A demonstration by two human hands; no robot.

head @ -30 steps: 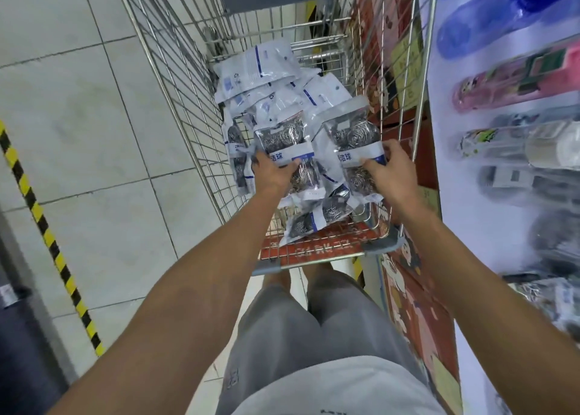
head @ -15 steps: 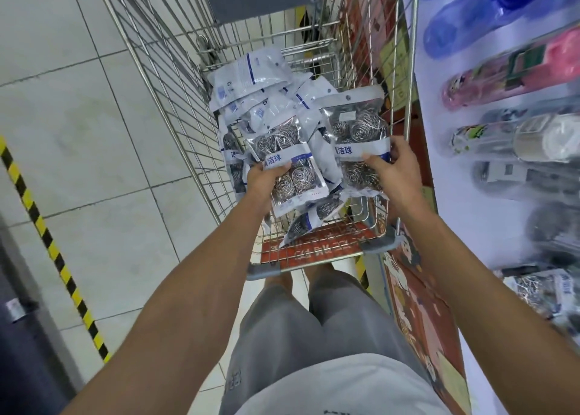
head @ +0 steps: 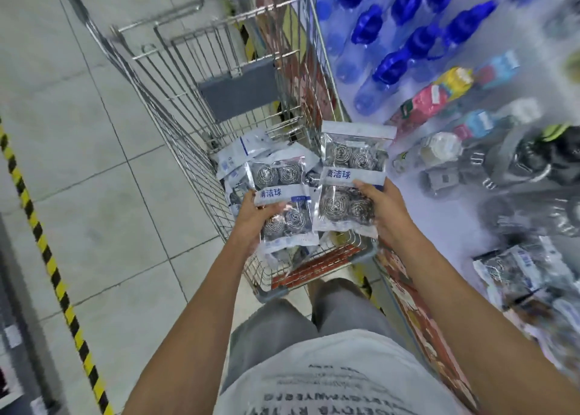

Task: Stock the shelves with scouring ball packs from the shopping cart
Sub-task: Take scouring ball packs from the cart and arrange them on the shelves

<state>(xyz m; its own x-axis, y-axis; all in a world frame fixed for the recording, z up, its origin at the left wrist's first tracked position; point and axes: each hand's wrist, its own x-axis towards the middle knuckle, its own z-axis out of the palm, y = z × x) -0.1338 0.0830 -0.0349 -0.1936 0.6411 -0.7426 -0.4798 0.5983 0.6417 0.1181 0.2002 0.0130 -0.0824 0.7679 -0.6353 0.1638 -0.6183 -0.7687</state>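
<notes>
Left hand grip: the left hand (head: 255, 212) holds one scouring ball pack (head: 284, 206). The thumb lies over its white label band and the other fingers are curled behind it, so the hand is closed around the pack.
Right hand grip: the right hand (head: 381, 209) holds a second scouring ball pack (head: 350, 179) by its right edge. The thumb presses on the front, just under the label band, and the fingers are hidden behind.
Position of the two packs: both are upright and side by side, raised above the near end of the shopping cart (head: 194, 107). The right pack is a little higher and closer to the shelf.
What the packs show: clear bags with steel scouring balls inside, two above and two below a white band with blue print.
Packs left in the cart: a loose pile of packs (head: 241, 154) lies on the cart floor, partly hidden behind the two held packs.
Cart: a wire cart with a red strip at the near end, standing between the tiled floor (head: 78, 163) and the shelf.
Shelf on the right: blue bottles (head: 411, 41) hang at the top, other blurred goods are below, and some shelved scouring packs (head: 514, 270) are at the lower right.
Floor on the left: a yellow and black stripe (head: 47, 251) runs across the tiles.
</notes>
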